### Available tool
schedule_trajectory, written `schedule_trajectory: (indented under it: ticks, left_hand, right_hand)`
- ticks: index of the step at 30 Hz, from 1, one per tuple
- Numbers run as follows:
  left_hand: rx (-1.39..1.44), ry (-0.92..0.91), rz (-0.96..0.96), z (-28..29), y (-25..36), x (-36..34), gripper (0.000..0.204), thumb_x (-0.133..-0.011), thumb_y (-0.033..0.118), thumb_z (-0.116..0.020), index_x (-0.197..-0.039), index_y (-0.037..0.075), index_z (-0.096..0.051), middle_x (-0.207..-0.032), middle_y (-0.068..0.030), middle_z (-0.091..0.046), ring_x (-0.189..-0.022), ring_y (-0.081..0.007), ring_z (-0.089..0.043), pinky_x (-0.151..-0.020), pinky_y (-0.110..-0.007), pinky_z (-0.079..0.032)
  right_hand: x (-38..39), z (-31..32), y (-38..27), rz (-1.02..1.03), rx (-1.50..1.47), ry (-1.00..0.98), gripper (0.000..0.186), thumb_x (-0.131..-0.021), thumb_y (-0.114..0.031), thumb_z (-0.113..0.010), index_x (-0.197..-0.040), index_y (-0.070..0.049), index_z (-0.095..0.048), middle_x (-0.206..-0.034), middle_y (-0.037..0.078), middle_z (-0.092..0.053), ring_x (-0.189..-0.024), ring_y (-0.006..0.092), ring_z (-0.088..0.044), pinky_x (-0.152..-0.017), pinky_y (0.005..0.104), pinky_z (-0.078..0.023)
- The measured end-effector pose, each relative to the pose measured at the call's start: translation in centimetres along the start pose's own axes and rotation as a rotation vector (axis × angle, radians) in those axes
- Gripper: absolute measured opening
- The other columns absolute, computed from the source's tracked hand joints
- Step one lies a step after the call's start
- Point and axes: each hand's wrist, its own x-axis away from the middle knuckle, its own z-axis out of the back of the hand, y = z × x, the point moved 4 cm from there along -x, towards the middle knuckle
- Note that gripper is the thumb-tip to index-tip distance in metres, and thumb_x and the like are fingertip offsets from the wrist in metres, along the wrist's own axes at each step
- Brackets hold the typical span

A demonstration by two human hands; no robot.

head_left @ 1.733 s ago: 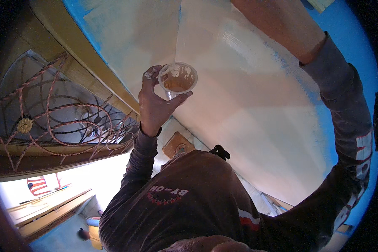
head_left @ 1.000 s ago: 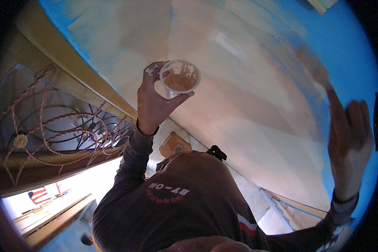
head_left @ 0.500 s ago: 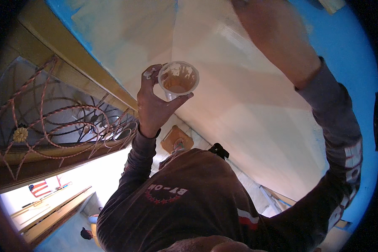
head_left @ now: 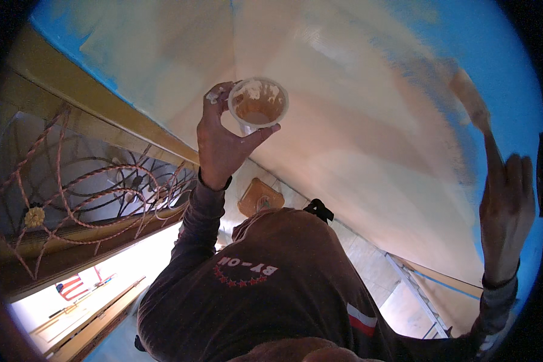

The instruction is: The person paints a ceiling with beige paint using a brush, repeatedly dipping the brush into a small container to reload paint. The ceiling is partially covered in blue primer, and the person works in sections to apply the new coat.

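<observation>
My left hand (head_left: 223,136) is closed round a translucent plastic cup (head_left: 247,128). Pale smears coat the cup's inner wall, and some beige-brown paint lies at its bottom. White paint also marks the fingers of that hand. At the right, my right hand (head_left: 507,211) grips the handle of a paintbrush (head_left: 480,117). The brush's bristles lie against the wall (head_left: 344,139), where the beige coat meets bright blue along a rough, streaky edge.
To the left is a brown-framed opening (head_left: 127,130) with a curling metal grille (head_left: 72,175) and a yellow flower ornament (head_left: 34,216). Below my body stands a wooden stool-like piece (head_left: 260,194) on the floor. A ladder-like metal frame (head_left: 416,289) shows at the lower right.
My right hand has swung from the upper middle out and down to the right, bringing the paintbrush into sight. My left hand still holds the cup in nearly the same place.
</observation>
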Motion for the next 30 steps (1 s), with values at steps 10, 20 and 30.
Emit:
schedule_trajectory:
  ticks: [10,20,30]
  left_hand:
    - [-0.022,0.055,-0.075,-0.4,2.1,0.7,0.091,-0.06,0.027,-0.097,-0.129,0.001,-0.045,-0.123,-0.0172,-0.063,-0.112,-0.0275,-0.066,-0.096,-0.039,-0.054]
    - [-0.045,0.072,-0.033,0.0,2.6,2.2,0.089,-0.06,0.026,-0.097,-0.128,0.001,-0.046,-0.122,-0.0171,-0.064,-0.111,-0.027,-0.066,-0.095,-0.039,-0.055]
    - [-0.015,0.087,0.024,0.6,1.5,2.6,0.09,-0.061,0.024,-0.097,-0.131,0.0,-0.046,-0.125,-0.0184,-0.061,-0.114,-0.0283,-0.064,-0.097,-0.039,-0.054]
  right_hand:
    - [-4.0,2.8,-0.4,0.051,-0.38,0.248,0.044,-0.082,0.002,-0.071,-0.125,-0.003,-0.066,-0.074,0.004,-0.041,-0.07,0.0184,-0.044,-0.059,0.0327,-0.042]
    - [-21.2,1.9,-6.0,0.109,-0.376,0.661,0.025,-0.08,-0.012,-0.062,-0.1,0.002,-0.066,-0.083,0.009,-0.06,-0.083,0.0233,-0.057,-0.055,0.0304,-0.05]
    - [-17.1,1.2,-6.2,0.091,-0.201,0.469,0.026,-0.079,-0.008,-0.065,-0.105,-0.002,-0.067,-0.084,0.009,-0.059,-0.087,0.0231,-0.058,-0.06,0.0309,-0.052]
